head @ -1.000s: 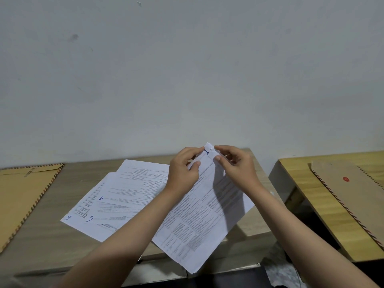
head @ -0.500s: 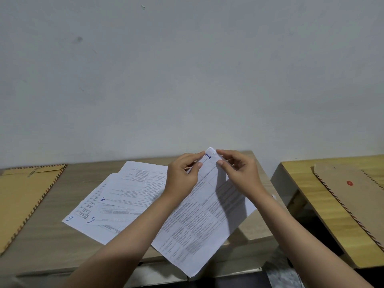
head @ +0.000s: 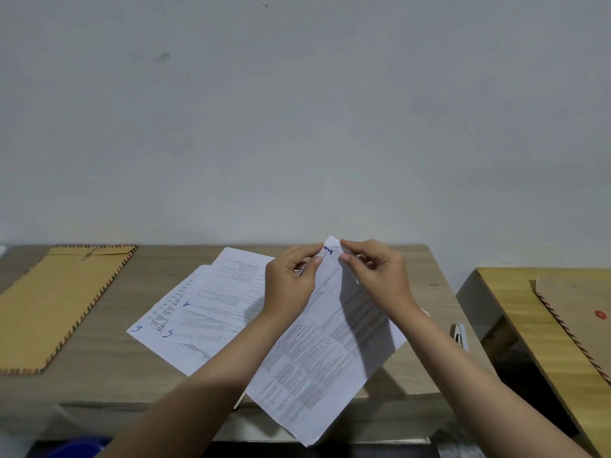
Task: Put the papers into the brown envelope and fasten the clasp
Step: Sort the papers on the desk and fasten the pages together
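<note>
While both hands, left hand (head: 291, 279) and right hand (head: 373, 276), pinch the top corner of a printed sheaf (head: 330, 342) at centre frame, nothing is packed: loose papers (head: 211, 305) lie beside it, the brown envelope (head: 56, 302) at left unfilled, its clasp unfastened.

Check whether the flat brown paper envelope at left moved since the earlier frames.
No: the envelope keeps its gap to the loose white sheets on the wooden table.
</note>
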The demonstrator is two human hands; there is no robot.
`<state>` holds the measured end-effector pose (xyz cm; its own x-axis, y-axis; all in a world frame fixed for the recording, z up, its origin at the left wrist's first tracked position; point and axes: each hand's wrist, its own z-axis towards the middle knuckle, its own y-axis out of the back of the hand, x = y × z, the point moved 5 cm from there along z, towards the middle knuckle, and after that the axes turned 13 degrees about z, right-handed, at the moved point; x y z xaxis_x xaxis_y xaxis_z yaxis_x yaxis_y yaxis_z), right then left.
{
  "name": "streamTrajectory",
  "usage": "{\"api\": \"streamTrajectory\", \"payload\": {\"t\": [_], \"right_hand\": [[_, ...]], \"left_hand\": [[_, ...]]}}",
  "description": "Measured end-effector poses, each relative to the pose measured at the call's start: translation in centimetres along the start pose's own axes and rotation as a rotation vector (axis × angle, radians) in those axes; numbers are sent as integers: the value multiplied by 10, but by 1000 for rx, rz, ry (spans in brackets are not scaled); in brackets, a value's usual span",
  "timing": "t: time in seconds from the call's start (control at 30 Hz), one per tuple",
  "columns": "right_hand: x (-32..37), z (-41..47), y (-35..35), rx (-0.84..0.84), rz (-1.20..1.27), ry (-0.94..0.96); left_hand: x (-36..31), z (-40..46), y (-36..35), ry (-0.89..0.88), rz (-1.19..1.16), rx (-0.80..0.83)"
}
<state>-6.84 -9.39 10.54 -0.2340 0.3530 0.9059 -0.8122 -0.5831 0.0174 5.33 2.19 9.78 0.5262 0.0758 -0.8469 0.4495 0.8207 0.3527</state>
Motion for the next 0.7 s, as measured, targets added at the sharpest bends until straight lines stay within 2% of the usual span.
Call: {"api": "streamTrajectory", "payload": {"t": [0.1,0.27,0.4,0.47,0.57,0.63,0.7], "right_hand": [[-10,3,-19,53,-3,-79],[-28,6,-66,276,32,-269],[-58,8,-103,303,-10,-348],[-87,10,-118,243,-130,-376],[-133,10,-125,111,-503,-520],[-157,1,-126,123,-700,-663],[-171,-9,-129,145,-827,-708]], "left_hand": [[10,-3,14,32,52,-53],[42,-17,55,113,141,-98],[85,-38,100,200,219,-123],[106,-47,123,224,266,-125],[129,-53,153,224,406,-120],[142,-52,167,212,491,-87],[155,-51,177,250,508,-38]]}}
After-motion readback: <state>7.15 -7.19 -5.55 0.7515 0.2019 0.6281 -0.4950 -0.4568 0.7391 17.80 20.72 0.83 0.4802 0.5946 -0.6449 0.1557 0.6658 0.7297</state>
